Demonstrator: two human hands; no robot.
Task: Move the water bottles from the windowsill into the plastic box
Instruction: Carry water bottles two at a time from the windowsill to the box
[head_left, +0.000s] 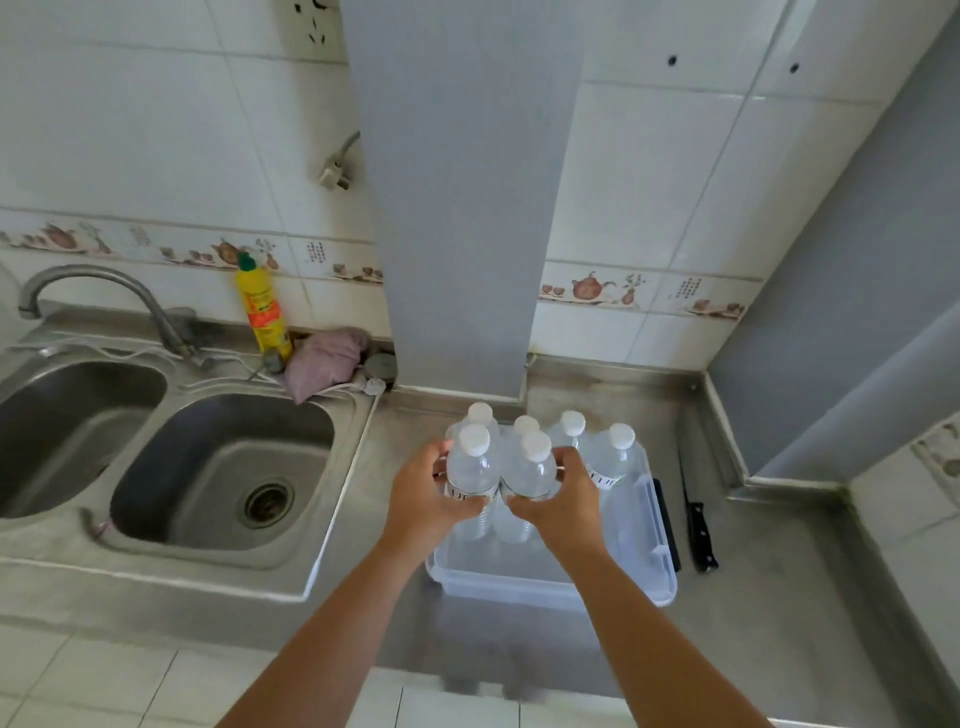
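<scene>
Centrally, the left hand (423, 499) is wrapping its fingers around one water bottle (470, 470), and the right hand (563, 499) is gripping a second (530, 467). Both are standing upright among six white-capped bottles in the clear plastic box (644, 551) on the steel surface (779, 597). One black knife (696, 525) is lying right of the box; two sink basins (223, 467) are filling the frame's left.

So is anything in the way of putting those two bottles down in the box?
Nothing visible blocks them. The left hand and right hand each hold a bottle above the box. Four bottles already stand at the back, but the front floor looks free.
</scene>
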